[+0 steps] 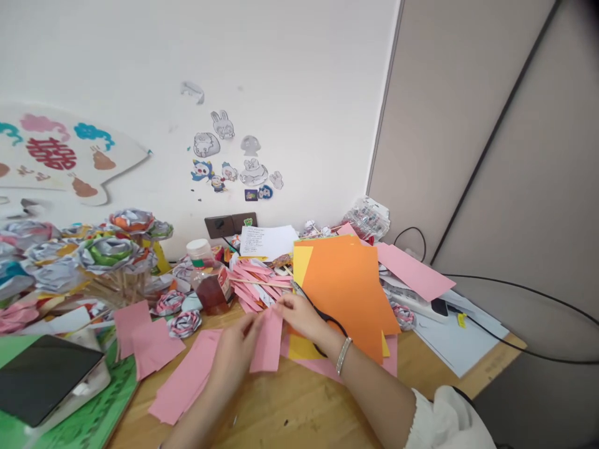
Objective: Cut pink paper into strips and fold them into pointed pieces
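A pink paper strip point(266, 349) hangs between my two hands above the wooden table. At its upper left edge, my left hand point(241, 340) pinches it with closed fingers. My right hand point(297, 313) grips the upper right corner, thumb and fingertips together. Under my right wrist lie black-handled scissors point(336, 322), partly hidden, on a stack of orange paper point(346, 287) with yellow sheets showing at its edges. More pink strips point(180, 383) lie beside my left forearm. Just beyond my hands is a pile of folded pink paper pieces point(255, 280).
Behind my left hand stands a white-capped jar of reddish liquid point(213, 290). Paper roses point(110, 252) on sticks crowd the left. A dark tablet point(44, 377) lies at the front left. At right are a pink sheet point(416, 271), a power strip point(416, 302) and black cables.
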The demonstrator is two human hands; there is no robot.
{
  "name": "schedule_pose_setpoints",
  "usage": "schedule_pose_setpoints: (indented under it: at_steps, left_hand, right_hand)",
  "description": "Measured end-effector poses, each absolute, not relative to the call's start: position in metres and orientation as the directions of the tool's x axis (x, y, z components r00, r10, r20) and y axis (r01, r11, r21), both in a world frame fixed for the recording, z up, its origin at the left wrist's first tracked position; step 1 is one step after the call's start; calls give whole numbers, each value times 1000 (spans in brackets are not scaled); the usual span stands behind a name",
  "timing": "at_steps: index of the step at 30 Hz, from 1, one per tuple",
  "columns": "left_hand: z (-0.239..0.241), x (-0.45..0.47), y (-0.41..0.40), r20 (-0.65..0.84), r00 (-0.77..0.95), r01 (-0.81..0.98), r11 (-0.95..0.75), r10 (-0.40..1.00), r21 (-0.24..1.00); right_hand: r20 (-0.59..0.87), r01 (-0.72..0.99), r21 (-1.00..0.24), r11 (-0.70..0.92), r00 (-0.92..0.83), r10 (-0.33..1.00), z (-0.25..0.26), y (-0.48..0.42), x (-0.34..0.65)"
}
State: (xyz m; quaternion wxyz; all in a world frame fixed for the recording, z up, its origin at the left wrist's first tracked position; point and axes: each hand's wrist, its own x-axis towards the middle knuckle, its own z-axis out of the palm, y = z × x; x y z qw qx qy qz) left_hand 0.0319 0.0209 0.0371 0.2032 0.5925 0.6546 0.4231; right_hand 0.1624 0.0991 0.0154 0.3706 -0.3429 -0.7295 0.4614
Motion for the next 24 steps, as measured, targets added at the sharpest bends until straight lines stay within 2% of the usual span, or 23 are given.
schedule_pose_setpoints:
  at_steps: [3, 6, 10, 17, 24]
  left_hand:
    - [39, 33, 22, 218, -286, 431, -77, 933, 899]
    - [44, 31, 21, 209, -259, 417, -86, 943, 905]
    - [49, 29, 18, 190, -135, 376, -127, 972, 918]
    - [48, 24, 14, 180, -211, 278, -118, 961, 953]
    - [47, 24, 10, 160, -187, 199, -122, 969, 972]
  right_hand:
    - [194, 36, -970, 240, -481, 855, 19, 94, 161]
    - [273, 102, -927, 361, -478, 835, 29, 84, 162]
    - [357, 157, -847, 508, -540, 762, 37, 78, 166]
    - [336, -12, -923, 384, -513, 790, 32, 79, 164]
    - [430, -38, -884, 466, -455, 780, 28, 72, 160]
